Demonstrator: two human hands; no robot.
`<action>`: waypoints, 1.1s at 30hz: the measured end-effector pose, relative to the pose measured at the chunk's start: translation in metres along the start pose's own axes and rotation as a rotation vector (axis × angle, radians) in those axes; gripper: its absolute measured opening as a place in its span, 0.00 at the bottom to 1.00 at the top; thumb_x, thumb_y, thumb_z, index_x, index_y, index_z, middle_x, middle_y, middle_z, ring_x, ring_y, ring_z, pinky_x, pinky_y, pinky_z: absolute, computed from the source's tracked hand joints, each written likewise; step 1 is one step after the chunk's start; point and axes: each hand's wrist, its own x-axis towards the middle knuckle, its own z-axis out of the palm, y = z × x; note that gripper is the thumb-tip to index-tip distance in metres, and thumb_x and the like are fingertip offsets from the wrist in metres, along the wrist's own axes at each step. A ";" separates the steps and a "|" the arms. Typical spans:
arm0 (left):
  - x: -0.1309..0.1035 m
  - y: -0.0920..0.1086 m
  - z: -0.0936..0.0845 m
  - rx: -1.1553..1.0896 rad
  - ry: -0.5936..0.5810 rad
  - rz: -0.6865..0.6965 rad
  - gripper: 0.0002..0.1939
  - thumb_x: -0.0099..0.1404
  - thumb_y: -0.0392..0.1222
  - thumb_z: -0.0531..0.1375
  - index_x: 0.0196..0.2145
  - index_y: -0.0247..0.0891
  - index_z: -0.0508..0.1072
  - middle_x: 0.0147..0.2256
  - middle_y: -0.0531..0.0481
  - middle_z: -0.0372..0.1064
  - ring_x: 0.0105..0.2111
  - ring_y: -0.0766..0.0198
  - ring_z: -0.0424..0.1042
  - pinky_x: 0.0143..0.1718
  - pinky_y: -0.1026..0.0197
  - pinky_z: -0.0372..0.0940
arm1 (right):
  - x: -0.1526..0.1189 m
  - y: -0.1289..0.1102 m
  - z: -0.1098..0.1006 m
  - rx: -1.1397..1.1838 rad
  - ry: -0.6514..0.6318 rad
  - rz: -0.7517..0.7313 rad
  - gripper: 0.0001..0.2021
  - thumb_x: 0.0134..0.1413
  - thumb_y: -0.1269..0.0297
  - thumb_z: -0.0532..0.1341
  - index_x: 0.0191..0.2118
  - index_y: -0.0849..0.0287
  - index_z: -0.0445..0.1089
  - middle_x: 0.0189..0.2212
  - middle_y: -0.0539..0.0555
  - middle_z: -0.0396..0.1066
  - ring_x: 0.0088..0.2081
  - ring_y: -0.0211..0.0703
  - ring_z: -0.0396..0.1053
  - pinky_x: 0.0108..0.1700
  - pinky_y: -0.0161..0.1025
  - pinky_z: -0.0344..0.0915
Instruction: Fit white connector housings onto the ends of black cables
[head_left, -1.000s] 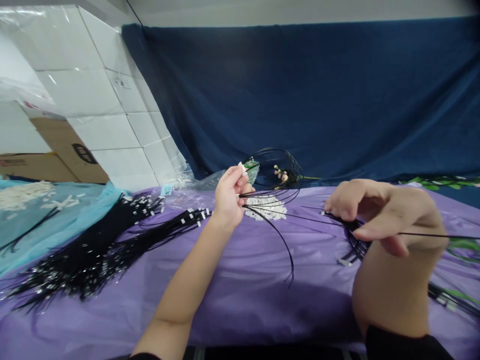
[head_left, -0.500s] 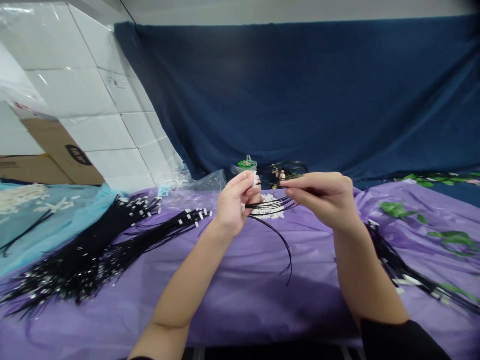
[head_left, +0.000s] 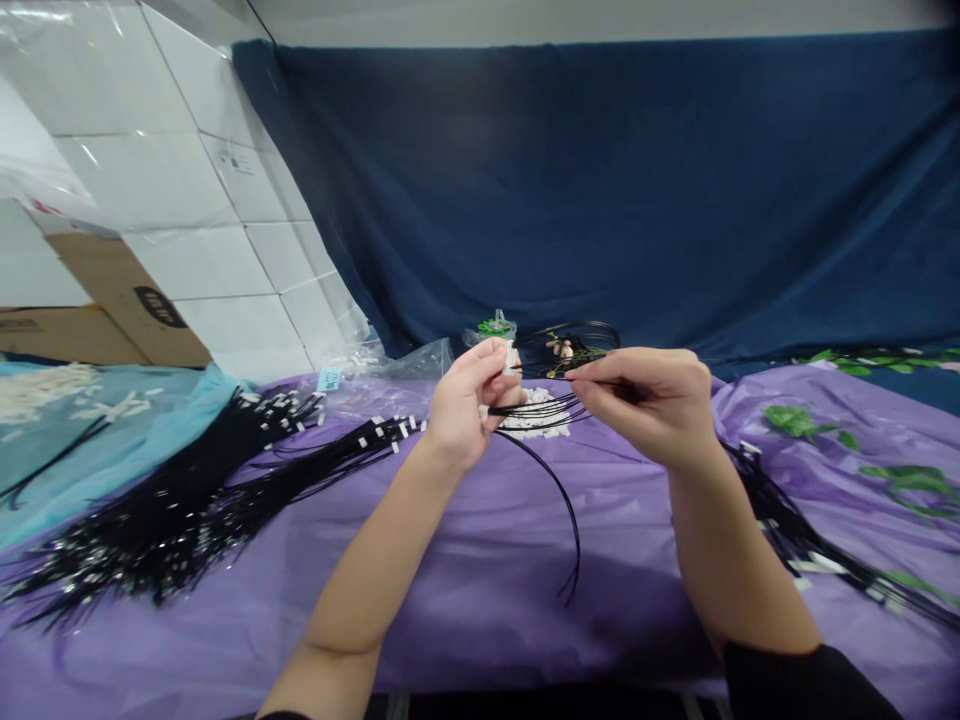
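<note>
Near the middle of the view, my left hand (head_left: 469,405) is closed round several black cords and pinches a small white piece (head_left: 511,357) at its fingertips. Facing it on the right, my right hand (head_left: 649,400) pinches the black cords (head_left: 551,410) that stretch between both hands. One looser cord (head_left: 566,500) hangs in a curve below them. Behind the hands lies a pile of small white pieces (head_left: 546,425) on the purple cover (head_left: 510,560).
Bundles of black cords with white tips (head_left: 172,500) lie at the left, another bundle (head_left: 810,540) at the right. Green leaves (head_left: 791,420) lie at the right. White boxes (head_left: 150,180) stand back left, beside a blue cloth (head_left: 600,190). A clear bag (head_left: 420,365) lies behind my left hand.
The hanging cord's end has swung slightly left and down. My right hand has shifted a little right, still pinching the cords. My left hand has barely moved.
</note>
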 end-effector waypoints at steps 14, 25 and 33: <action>0.005 -0.009 -0.002 0.111 0.068 0.042 0.09 0.59 0.42 0.60 0.26 0.37 0.63 0.19 0.59 0.48 0.14 0.76 0.47 0.13 0.70 0.38 | -0.007 0.008 0.000 -0.290 0.022 -0.334 0.09 0.53 0.75 0.62 0.38 0.54 0.75 0.22 0.47 0.70 0.22 0.32 0.65 0.26 0.31 0.63; 0.005 -0.011 -0.001 0.155 0.074 0.046 0.10 0.60 0.42 0.60 0.27 0.37 0.62 0.20 0.58 0.51 0.14 0.77 0.48 0.14 0.70 0.37 | -0.006 0.016 0.012 -0.303 -0.023 -0.291 0.05 0.54 0.72 0.63 0.38 0.57 0.74 0.29 0.50 0.74 0.28 0.33 0.69 0.31 0.31 0.65; 0.006 -0.017 0.000 0.119 0.059 0.038 0.11 0.60 0.43 0.61 0.27 0.37 0.62 0.19 0.59 0.50 0.14 0.77 0.48 0.14 0.70 0.38 | -0.008 0.019 0.022 -0.378 -0.045 -0.272 0.07 0.57 0.71 0.61 0.30 0.56 0.74 0.29 0.50 0.75 0.29 0.33 0.71 0.33 0.30 0.64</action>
